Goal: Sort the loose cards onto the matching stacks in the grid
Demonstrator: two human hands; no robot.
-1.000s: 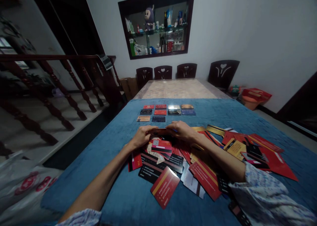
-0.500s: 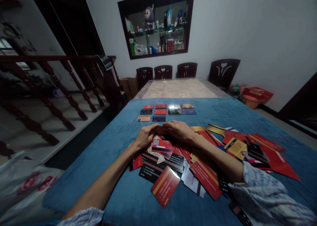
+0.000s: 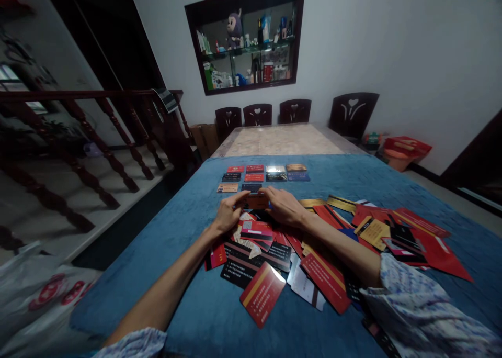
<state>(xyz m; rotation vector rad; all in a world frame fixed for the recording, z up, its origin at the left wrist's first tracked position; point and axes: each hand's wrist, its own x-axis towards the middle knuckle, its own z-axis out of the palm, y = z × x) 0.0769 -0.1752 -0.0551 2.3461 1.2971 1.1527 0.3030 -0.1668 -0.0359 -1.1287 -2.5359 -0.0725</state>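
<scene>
Between my two hands is a card (image 3: pixel 257 201) with an orange-brown face, held upright at the far side of the pile. My left hand (image 3: pixel 229 211) grips its left end, and my right hand (image 3: pixel 283 206) grips its right end. Below them lies a loose heap of cards: a pink-red card with a QR code (image 3: pixel 256 230), black cards (image 3: pixel 239 271), a red card with a gold stripe (image 3: pixel 262 294) and a white card (image 3: pixel 305 284). Just beyond my fingers, several cards lie flat in neat rows, among them a dark blue card (image 3: pixel 251 188) and an orange card (image 3: pixel 227 188).
A blue cloth (image 3: pixel 176 232) covers the near part of the table. More red, gold and black cards spread to the right around a gold card (image 3: pixel 372 232). Dark chairs (image 3: pixel 258 115) stand at the far end; white plastic bags (image 3: pixel 47 295) sit at the lower left.
Both hands have moved slightly away from me and up with the card, whose face now shows more between them. The laid-out rows and the heap look the same.
</scene>
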